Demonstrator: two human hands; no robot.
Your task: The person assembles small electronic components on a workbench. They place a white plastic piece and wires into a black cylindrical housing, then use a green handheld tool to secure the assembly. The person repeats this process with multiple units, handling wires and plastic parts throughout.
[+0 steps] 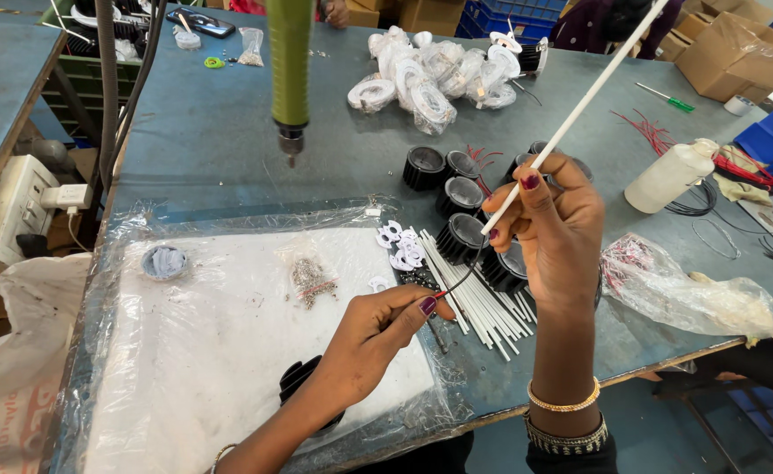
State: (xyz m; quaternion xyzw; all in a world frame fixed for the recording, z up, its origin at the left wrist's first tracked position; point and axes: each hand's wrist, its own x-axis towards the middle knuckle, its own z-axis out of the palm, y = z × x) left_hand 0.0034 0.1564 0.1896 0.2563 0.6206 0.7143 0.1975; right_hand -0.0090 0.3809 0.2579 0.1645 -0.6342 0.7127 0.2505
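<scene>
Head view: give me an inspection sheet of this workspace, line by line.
Surface: blue-grey table with a plastic-wrapped white pad.
Job's things: white tube; thin wire running into its lower end.
Clutter: pile of white tubes, black ribbed housings, bagged white rings, white bottle, cardboard boxes.
Grippers: right hand pinches the tube; left hand pinches the wire.
Cables: red wires; hanging green screwdriver.
Surroundings: wall socket block, blue crates.
</scene>
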